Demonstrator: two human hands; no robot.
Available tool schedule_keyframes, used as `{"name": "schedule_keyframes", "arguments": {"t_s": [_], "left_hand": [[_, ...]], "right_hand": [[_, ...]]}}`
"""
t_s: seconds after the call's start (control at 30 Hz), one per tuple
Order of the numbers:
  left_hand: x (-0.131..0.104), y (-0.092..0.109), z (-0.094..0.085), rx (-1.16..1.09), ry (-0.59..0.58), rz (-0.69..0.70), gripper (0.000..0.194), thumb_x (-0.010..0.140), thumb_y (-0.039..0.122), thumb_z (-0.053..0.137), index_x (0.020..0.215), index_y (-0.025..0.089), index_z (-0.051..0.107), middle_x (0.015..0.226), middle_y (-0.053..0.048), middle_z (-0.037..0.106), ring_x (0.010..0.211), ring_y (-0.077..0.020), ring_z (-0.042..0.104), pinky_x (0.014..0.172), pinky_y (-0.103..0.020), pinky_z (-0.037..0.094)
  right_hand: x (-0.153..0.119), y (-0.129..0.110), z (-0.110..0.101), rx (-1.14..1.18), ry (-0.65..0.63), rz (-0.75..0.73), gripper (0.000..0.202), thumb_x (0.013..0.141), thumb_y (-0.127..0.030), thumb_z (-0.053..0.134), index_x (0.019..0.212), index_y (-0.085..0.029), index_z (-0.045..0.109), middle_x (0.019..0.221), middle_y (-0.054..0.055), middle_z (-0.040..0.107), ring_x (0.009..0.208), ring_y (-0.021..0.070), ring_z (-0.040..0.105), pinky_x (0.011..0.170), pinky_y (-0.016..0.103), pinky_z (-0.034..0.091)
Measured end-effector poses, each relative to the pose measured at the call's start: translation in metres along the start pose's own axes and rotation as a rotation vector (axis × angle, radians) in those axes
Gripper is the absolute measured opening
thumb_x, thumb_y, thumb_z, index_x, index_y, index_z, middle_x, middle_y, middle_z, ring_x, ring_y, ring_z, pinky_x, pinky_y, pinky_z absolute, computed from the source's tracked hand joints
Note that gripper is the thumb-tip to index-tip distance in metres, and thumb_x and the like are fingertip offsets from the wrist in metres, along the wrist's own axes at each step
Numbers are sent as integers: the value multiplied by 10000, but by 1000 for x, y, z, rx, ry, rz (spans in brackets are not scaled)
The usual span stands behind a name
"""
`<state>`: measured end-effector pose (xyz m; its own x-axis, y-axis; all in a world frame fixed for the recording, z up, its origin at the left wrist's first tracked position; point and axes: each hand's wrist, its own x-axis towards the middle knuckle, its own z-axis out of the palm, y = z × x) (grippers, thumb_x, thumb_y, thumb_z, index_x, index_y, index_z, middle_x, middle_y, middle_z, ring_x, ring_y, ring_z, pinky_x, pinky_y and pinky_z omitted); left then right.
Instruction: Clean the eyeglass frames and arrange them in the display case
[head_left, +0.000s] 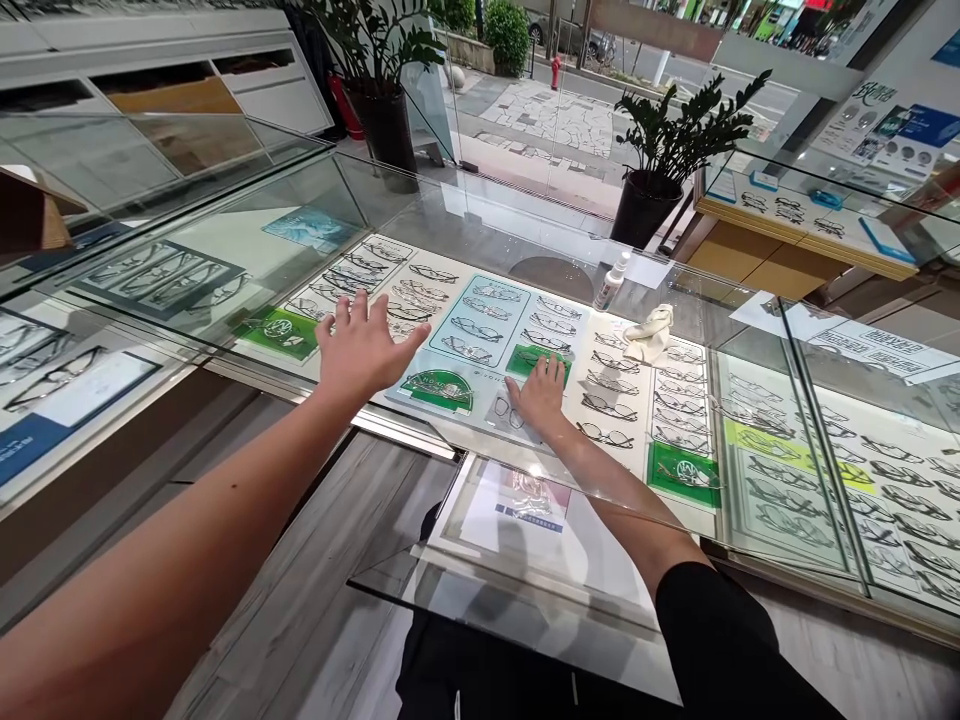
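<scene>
My left hand [361,345] hovers over the display case's glass top with fingers spread and thumb stretched out, holding nothing. My right hand [541,396] reaches inside the case, under the glass. Its fingers lie apart over the lower edge of a green card [517,367] beside a pair of eyeglasses; whether they touch the frame I cannot tell. Near its thumb is another pair of eyeglasses [506,410] on a clear-looking card. Around both hands, eyeglasses lie in columns on a white and light blue board [459,283]. A semicircular green card [442,390] lies between the hands.
A white spray bottle [613,282] and a crumpled cream cloth [651,335] stand on the glass top. An open glass-fronted panel [480,610] juts over my lap. More eyeglasses [806,495] fill the right section. Potted plants [651,200] stand behind the case.
</scene>
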<state>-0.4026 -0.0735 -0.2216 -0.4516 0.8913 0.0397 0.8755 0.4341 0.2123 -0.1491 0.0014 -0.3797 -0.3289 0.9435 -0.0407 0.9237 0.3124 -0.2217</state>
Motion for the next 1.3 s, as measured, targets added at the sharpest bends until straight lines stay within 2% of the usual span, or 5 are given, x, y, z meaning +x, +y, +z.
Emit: {"name": "schedule_keyframes", "arguments": {"t_s": [0.83,1.03,1.13,1.2,1.3], "left_hand": [[2,-3,2,6,-2,15,1047,937,838,260,1739,164,279,1824,-159,199,1697,-401,124,1326,-638,167],[1,-1,-1,15,-15,17,1073,944,860,228,1739,140,265,1830,-185,153,1700,-396,112,1330,-638,153],[0,1,-2,18,-17,27,1071,956,856,220,1733,120,263,1827,-200,155,1696,-405,119,1322,-659,159],[0,1,-2,27,-11,31,1079,954,859,213,1730,111,264,1825,-205,161,1692,-408,130,1317,-666,170],[1,1,-2,38,0,36,1100,938,878,182,1726,117,276,1823,-205,171,1687,-413,148,1309,-672,190]], "right_hand": [[-1,-16,-10,33,-46,53,983,1095,-653,260,1608,180,353,1733,361,303,1658,455,157,1344,558,-16],[-2,-20,-22,28,-75,62,977,1094,-635,301,1602,199,339,1740,365,280,1652,473,175,1348,563,9],[-18,-27,-34,41,-86,44,964,1097,-621,333,1629,182,289,1762,355,216,1667,462,154,1354,562,-2],[-43,-33,-45,49,-127,-48,931,1099,-625,348,1628,141,341,1774,333,211,1671,451,166,1360,563,46],[-105,-37,-70,103,-321,-276,855,1078,-682,392,1531,24,556,1715,302,396,1572,442,404,1294,559,306]]}}
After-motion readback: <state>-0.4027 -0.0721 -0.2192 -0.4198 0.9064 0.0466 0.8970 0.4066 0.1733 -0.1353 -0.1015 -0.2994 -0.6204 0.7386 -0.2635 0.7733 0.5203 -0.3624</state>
